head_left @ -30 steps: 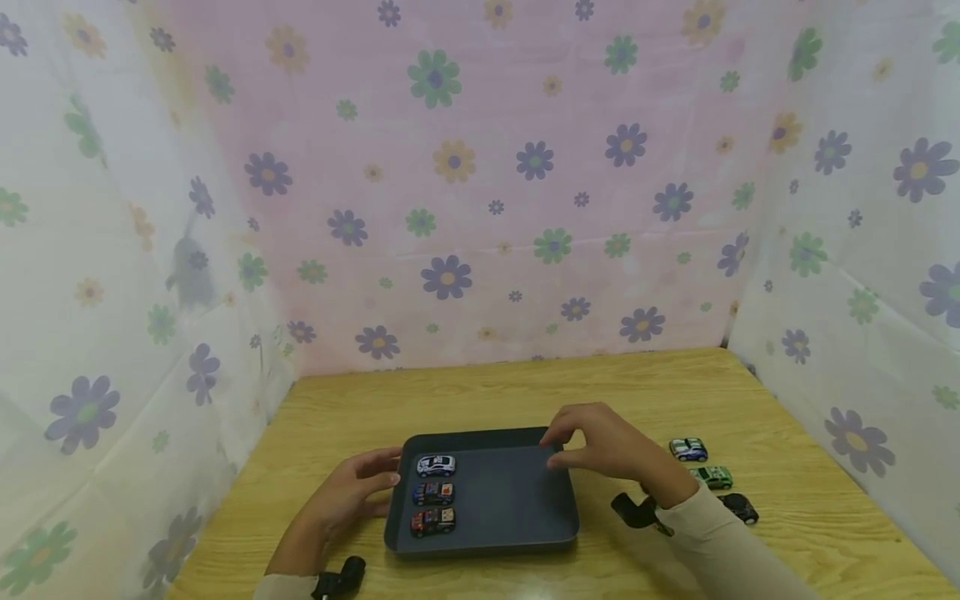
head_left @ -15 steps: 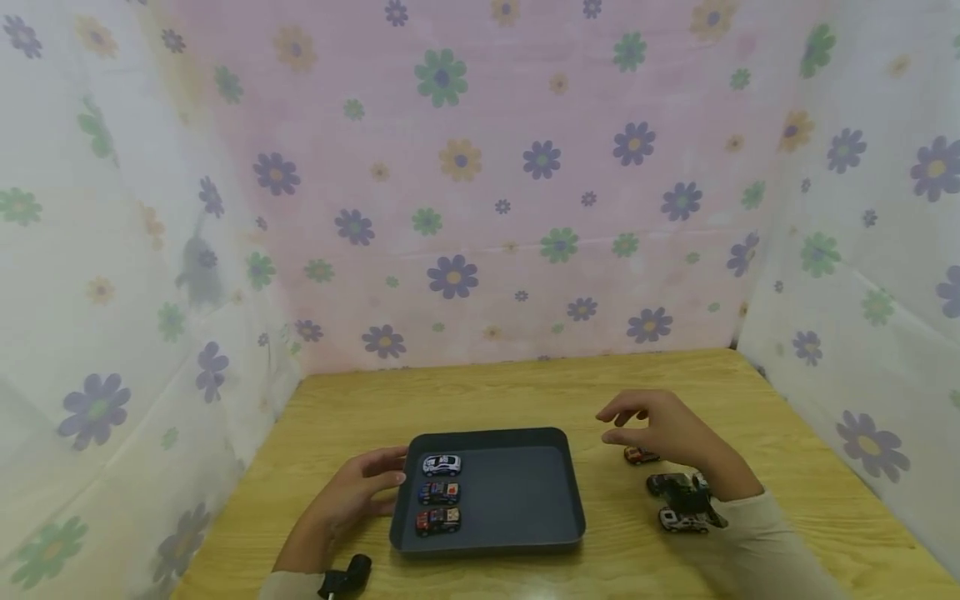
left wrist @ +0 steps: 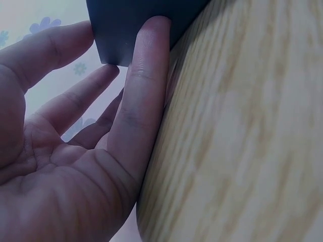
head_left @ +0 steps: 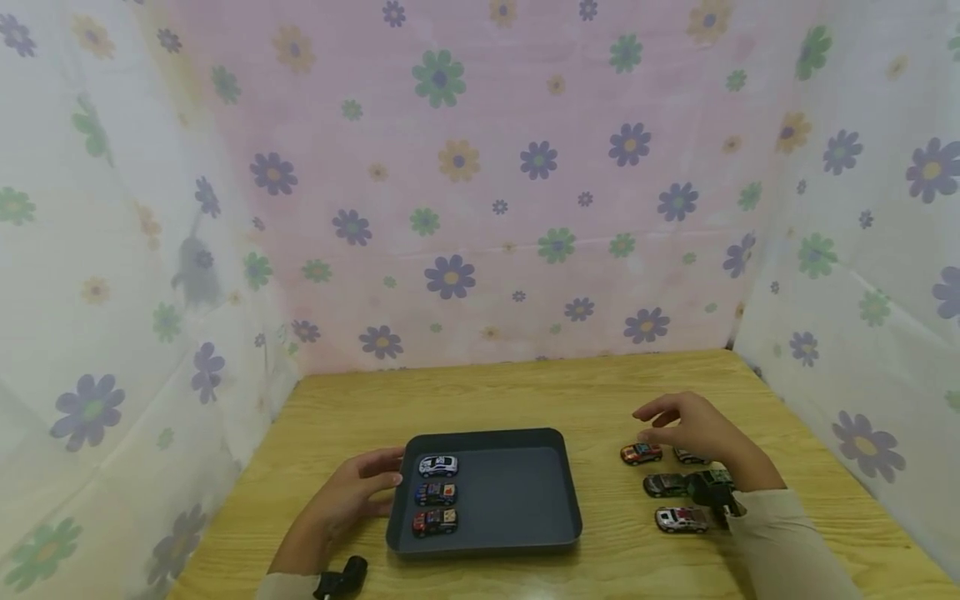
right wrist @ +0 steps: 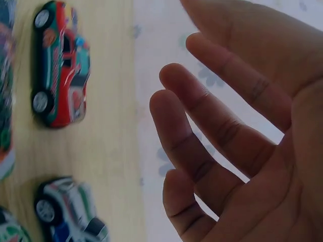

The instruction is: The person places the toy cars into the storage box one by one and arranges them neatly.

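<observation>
My left hand (head_left: 352,492) is at the left side of a dark grey tray (head_left: 517,504), its fingertips touching the outer wall (left wrist: 118,35). Inside, along the left, stand a white toy car (head_left: 438,466), a blue one (head_left: 436,494) and a red-and-black one (head_left: 435,522). My right hand (head_left: 693,429) hovers with bent, loose fingers and nothing between them. Just below its fingertips is an orange-red toy car (head_left: 641,453); the right wrist view shows a red-and-green toy car (right wrist: 63,65) apart from the fingers.
Right of the tray stand a dark green toy car (head_left: 665,485) and a white-and-red one (head_left: 681,520). More cars are partly hidden by my right hand and wrist camera (head_left: 712,493). Flowered cloth (head_left: 480,208) walls the wooden table (head_left: 450,396) at the back and sides.
My right hand has moved right, from over the tray's right edge to above the cars on the table, uncovering some of them. The left hand stays at the tray.
</observation>
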A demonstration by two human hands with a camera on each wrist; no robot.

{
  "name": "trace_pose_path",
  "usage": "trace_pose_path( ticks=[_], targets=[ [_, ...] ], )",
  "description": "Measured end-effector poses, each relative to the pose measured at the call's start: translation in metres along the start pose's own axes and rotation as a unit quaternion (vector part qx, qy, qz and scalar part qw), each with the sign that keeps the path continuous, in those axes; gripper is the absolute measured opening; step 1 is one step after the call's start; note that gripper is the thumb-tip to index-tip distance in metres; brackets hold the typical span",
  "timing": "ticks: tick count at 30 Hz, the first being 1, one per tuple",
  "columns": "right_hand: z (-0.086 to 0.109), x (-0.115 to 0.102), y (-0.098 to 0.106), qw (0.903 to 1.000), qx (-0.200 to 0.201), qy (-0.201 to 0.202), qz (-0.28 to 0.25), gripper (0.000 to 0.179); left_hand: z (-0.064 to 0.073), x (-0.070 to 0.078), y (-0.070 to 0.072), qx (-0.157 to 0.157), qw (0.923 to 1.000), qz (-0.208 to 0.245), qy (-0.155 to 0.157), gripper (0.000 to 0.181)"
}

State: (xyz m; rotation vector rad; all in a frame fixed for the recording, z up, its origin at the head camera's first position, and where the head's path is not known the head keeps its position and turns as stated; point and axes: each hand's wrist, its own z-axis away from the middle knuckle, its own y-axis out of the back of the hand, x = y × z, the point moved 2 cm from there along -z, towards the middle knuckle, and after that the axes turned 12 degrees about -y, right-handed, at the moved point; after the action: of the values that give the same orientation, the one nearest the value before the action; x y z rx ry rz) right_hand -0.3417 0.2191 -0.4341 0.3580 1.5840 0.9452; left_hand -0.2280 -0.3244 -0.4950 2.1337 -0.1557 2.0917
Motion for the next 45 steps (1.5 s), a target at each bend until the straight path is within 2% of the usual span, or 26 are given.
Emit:
trace_pose_path(
  ticks=[8, 13, 20, 26, 36, 45],
  targets=[
    [-0.003, 0.017, -0.003, 0.9991, -0.033, -0.028, -0.003, 0.040, 0.001, 0.002, 0.000, -0.001, 1.0000, -0.007, 0.001, 0.063],
    [-0.002, 0.022, -0.006, 0.9982, -0.041, -0.043, 0.010, 0.037, 0.000, 0.001, 0.000, -0.002, 1.0000, -0.002, 0.000, 0.062],
    [0.003, 0.022, -0.016, 0.9960, -0.060, -0.066, 0.005, 0.025, -0.001, -0.005, 0.000, 0.001, 1.0000, -0.001, 0.007, 0.062],
    [0.000, 0.020, -0.019, 0.9963, -0.035, -0.070, 0.034, 0.014, -0.002, -0.005, 0.000, 0.006, 0.9999, -0.008, 0.006, 0.061],
    [-0.004, 0.012, -0.021, 0.9940, -0.020, -0.086, 0.065, 0.013, -0.002, -0.001, 0.001, 0.002, 1.0000, -0.001, 0.005, 0.061],
    [-0.006, -0.004, -0.038, 0.9943, -0.026, -0.090, 0.051, 0.014, -0.003, -0.003, 0.002, -0.001, 1.0000, 0.001, 0.005, 0.060]
  ],
)
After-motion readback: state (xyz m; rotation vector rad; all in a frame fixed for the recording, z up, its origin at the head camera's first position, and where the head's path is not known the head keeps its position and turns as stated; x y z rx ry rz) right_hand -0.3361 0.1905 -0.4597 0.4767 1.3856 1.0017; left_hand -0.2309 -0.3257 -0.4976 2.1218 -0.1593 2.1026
